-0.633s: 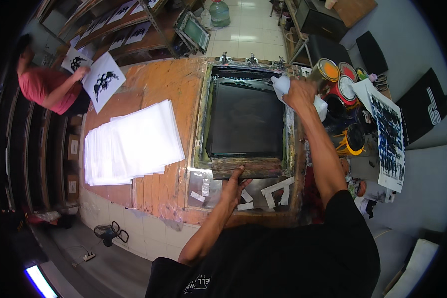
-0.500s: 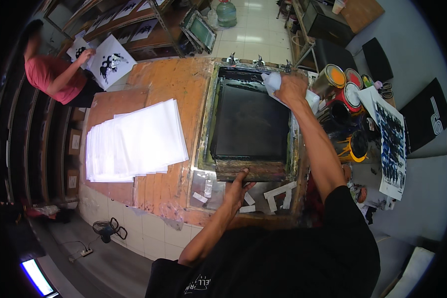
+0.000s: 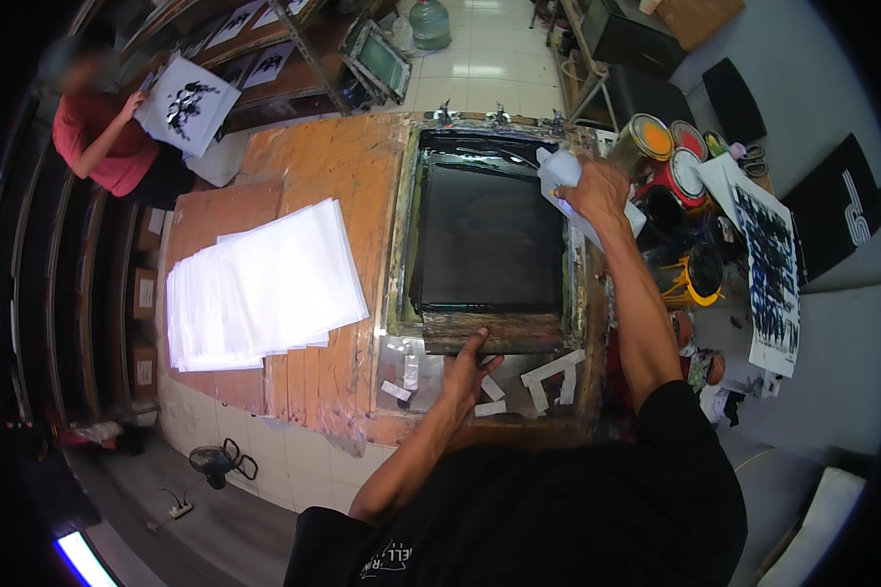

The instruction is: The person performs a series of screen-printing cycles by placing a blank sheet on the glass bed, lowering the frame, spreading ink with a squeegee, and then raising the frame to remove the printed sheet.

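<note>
A screen printing frame (image 3: 405, 230) lies on the table in front of me, its dark mesh (image 3: 491, 235) carrying wet black ink along the far edge. Across the frame's near end rests a wooden squeegee (image 3: 529, 335). My left hand (image 3: 468, 372) grips its near edge, thumb on top and fingers underneath. In my right hand (image 3: 599, 194) is a white plastic bottle (image 3: 558, 168), tilted over the mesh's far right corner with its tip toward the ink. The fingers are closed around it; my hand hides part of its body.
White paper sheets (image 3: 274, 284) lie stacked on the wooden table (image 3: 313, 161) at left. Paint cans (image 3: 648, 139) crowd the right side beside an ink-smeared sheet (image 3: 765, 264). At far left a person in a pink shirt (image 3: 108, 147) holds a printed sheet (image 3: 188, 106) by shelving.
My right hand and the bottle have shifted slightly right and nearer. The other person has lifted the printed sheet and moved it left. My left hand stays on the squeegee.
</note>
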A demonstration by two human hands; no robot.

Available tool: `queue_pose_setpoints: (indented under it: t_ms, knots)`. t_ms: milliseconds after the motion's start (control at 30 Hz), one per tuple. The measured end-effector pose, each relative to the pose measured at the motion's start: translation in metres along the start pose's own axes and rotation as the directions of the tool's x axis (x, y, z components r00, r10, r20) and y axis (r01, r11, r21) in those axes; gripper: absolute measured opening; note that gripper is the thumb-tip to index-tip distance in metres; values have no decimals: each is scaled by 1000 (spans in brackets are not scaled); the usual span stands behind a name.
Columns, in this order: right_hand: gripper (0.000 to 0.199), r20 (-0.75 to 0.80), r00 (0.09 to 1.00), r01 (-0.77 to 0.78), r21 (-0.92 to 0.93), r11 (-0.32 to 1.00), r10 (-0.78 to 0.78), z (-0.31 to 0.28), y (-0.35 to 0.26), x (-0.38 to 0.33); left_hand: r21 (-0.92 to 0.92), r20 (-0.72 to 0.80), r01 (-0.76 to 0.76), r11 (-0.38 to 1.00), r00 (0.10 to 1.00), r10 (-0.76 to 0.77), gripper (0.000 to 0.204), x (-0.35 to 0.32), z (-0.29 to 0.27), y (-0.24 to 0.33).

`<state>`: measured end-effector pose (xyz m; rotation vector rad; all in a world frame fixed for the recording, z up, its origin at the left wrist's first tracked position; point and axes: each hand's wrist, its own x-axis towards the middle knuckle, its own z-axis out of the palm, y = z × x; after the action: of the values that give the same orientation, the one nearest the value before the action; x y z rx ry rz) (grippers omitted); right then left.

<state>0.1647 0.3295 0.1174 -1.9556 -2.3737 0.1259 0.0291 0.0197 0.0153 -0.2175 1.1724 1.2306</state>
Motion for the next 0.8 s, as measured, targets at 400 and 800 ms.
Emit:
queue_pose_setpoints:
  t_ms: [400, 800]
  knots:
    - [90, -432, 853, -109, 403, 909, 294, 47, 131, -132, 122, -41, 103, 987, 994, -99, 62, 8, -2, 1]
    - [89, -644, 639, -159, 423, 892, 420, 84, 142, -242, 319, 67, -154, 935, 988, 140, 60, 7, -10, -8]
